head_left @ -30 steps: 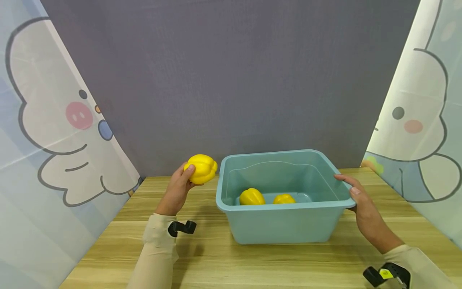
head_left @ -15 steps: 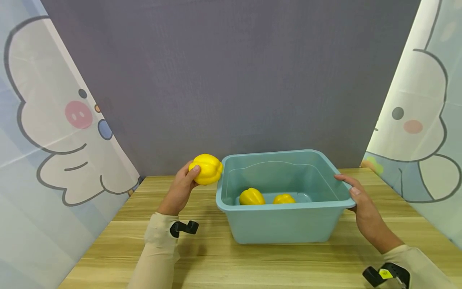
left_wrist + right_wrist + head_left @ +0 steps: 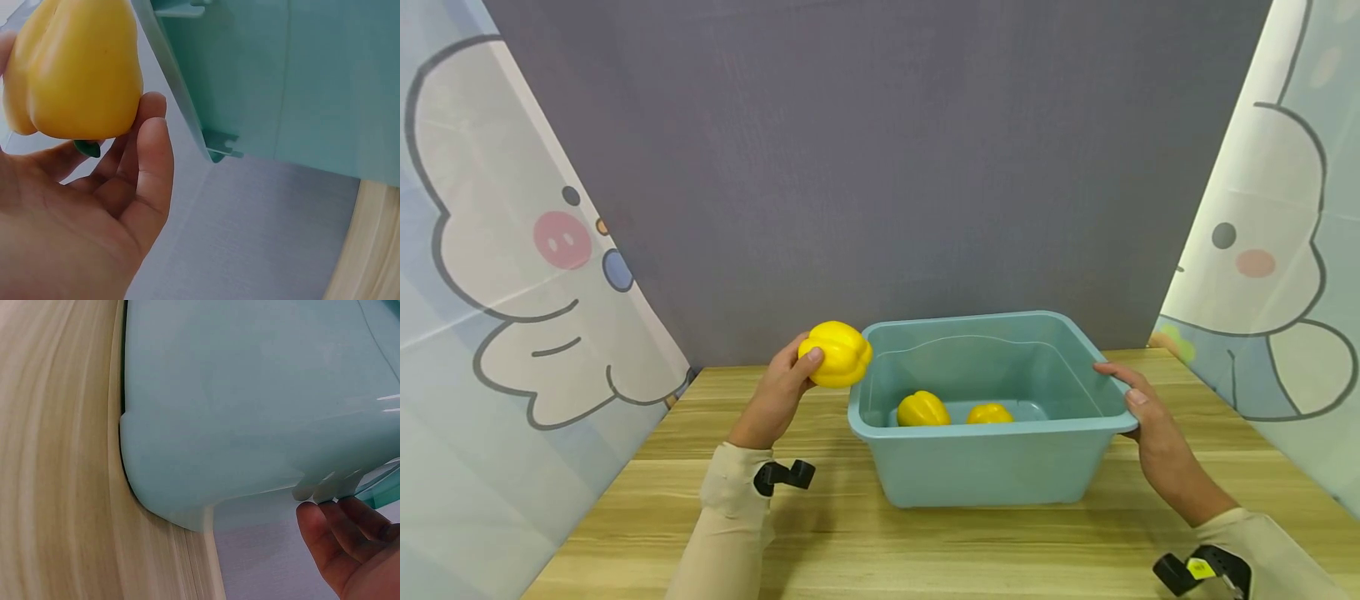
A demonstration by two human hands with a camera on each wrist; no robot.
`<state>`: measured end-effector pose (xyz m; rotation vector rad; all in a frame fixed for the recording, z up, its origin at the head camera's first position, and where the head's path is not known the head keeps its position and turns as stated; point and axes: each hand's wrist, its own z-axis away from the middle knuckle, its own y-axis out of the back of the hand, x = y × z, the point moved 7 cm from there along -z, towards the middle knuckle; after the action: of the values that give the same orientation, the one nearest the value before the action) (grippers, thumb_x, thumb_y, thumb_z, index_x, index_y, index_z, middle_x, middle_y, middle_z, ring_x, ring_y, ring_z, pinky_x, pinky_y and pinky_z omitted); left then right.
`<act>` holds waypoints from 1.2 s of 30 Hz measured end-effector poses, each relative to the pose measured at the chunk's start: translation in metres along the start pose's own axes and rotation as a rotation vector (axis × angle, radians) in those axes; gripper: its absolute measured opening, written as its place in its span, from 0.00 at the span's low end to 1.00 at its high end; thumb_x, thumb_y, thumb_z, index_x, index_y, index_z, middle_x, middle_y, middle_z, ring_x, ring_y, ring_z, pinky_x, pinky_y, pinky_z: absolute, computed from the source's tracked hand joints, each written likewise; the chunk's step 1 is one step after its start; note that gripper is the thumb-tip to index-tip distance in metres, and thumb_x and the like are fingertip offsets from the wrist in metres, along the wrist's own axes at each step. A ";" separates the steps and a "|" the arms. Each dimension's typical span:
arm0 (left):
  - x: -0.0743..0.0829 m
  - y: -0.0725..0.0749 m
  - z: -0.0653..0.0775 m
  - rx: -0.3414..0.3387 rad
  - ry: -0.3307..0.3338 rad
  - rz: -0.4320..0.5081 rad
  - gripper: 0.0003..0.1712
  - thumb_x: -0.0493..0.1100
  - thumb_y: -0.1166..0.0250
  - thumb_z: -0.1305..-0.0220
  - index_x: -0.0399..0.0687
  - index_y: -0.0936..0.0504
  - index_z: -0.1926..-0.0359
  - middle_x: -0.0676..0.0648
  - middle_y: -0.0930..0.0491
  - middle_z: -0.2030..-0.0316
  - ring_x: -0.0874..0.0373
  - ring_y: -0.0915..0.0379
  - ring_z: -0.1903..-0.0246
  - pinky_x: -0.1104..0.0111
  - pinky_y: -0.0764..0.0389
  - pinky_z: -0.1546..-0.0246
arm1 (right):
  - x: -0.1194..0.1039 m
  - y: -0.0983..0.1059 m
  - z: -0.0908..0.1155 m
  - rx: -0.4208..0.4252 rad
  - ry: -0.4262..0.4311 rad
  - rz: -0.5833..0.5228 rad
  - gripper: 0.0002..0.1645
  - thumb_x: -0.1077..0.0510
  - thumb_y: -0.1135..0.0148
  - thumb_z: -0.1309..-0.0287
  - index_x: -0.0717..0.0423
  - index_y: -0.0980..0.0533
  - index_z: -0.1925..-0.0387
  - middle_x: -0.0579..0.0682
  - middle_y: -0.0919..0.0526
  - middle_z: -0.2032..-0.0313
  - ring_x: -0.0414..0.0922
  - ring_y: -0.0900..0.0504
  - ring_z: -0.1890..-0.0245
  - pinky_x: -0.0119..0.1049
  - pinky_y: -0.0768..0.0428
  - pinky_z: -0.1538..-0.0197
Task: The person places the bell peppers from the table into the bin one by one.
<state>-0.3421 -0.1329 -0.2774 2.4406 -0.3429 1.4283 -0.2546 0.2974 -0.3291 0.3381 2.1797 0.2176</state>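
A yellow bell pepper is held in my left hand, raised at the left rim of a blue-green plastic tub. Its short green stem points toward my palm in the left wrist view. The tub stands on the table with two more yellow bell peppers inside, one on the left and one nearer the middle; the front wall hides their lower parts. My right hand grips the tub's right rim, thumb on top. In the right wrist view its fingertips touch the tub's outer side.
The wood-grain table extends in front of the tub and to both sides. Behind it hangs a dark grey cloth. Curtains with cartoon figures flank the table on the left and right.
My left hand has moved a little to the right with the yellow bell pepper, bringing it to the tub's left rim. My right hand and the tub stay in place.
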 end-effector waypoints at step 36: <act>0.010 -0.023 -0.008 -0.107 0.008 -0.100 0.22 0.51 0.46 0.24 0.43 0.28 0.38 0.38 0.25 0.53 0.46 0.27 0.56 0.59 0.22 0.49 | -0.003 -0.001 0.000 -0.008 0.012 0.019 0.31 0.53 0.76 0.21 0.59 0.39 0.28 0.43 0.37 0.36 0.42 0.28 0.49 0.30 0.26 0.56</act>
<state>-0.3356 -0.1095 -0.2684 2.3317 -0.2835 1.3422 -0.2532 0.2956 -0.3269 0.3544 2.1875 0.2396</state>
